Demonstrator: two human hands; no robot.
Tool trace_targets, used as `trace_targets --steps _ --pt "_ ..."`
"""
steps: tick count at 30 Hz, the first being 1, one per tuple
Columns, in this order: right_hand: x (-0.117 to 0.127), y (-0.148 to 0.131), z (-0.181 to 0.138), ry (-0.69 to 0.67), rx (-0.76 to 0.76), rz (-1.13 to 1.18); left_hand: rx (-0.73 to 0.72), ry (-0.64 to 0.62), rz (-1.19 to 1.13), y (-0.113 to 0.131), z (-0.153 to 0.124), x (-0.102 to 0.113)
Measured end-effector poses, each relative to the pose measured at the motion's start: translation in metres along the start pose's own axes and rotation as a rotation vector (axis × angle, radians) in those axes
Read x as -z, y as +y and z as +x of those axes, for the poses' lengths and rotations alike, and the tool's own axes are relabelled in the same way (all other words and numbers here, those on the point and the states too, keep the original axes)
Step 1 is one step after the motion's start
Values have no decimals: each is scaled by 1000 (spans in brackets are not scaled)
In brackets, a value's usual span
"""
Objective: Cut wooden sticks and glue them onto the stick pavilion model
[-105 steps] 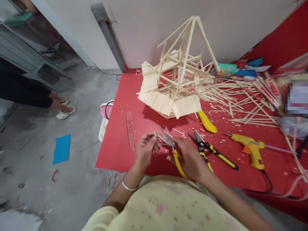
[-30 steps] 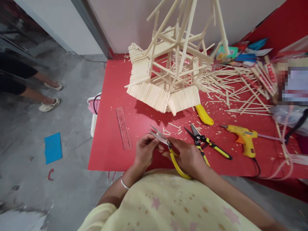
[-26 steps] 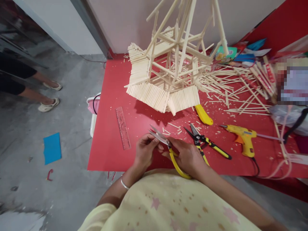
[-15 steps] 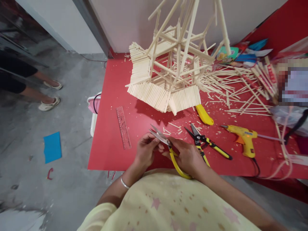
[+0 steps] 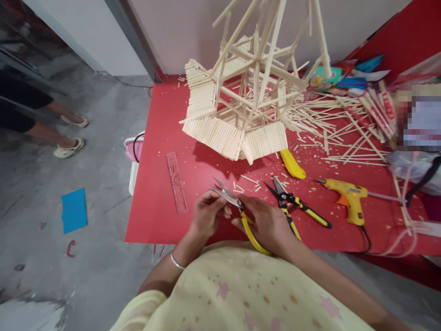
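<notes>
My right hand (image 5: 268, 220) is closed around yellow-handled scissors (image 5: 253, 236). Their metal blades point up and to the left, slightly apart. Beside the blades, my left hand (image 5: 206, 215) is closed, thumb and fingers pinched together near the blade tips; what they hold is too small or hidden to make out. Beyond both hands stands a frame of pale wooden sticks (image 5: 213, 135), with sloping panels of sticks laid side by side round its lower part. Short cut stick pieces (image 5: 251, 179) lie between the hands and this frame.
On the red table (image 5: 148, 202) are a clear ruler (image 5: 176, 182), black-and-yellow pruning shears (image 5: 285, 197), a yellow utility knife (image 5: 292, 164) and a yellow glue gun (image 5: 349, 197) with its cord. Loose sticks (image 5: 320, 112) lie piled right. A person's legs (image 5: 51, 128) show at left.
Both hands and the scissors have shifted very slightly to the left. Everything on the table stays where it was.
</notes>
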State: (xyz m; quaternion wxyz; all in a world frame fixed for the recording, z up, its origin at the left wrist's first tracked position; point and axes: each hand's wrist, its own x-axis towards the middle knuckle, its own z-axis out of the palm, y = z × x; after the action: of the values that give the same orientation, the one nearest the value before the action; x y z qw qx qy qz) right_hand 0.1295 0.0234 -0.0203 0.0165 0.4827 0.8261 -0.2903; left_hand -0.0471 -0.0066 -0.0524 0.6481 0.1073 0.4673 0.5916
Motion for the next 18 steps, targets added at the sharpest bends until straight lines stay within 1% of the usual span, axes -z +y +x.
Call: trace_targets --steps 5,12,18 --pt "-1 -1 -1 17 -4 -11 16 -6 -16 -1 0 -1" --pt "-1 -2 -3 18 -11 -13 -36 -6 98 4 -1 -1" --pt "-2 -2 -3 35 -4 4 -23 -15 91 3 -1 2"
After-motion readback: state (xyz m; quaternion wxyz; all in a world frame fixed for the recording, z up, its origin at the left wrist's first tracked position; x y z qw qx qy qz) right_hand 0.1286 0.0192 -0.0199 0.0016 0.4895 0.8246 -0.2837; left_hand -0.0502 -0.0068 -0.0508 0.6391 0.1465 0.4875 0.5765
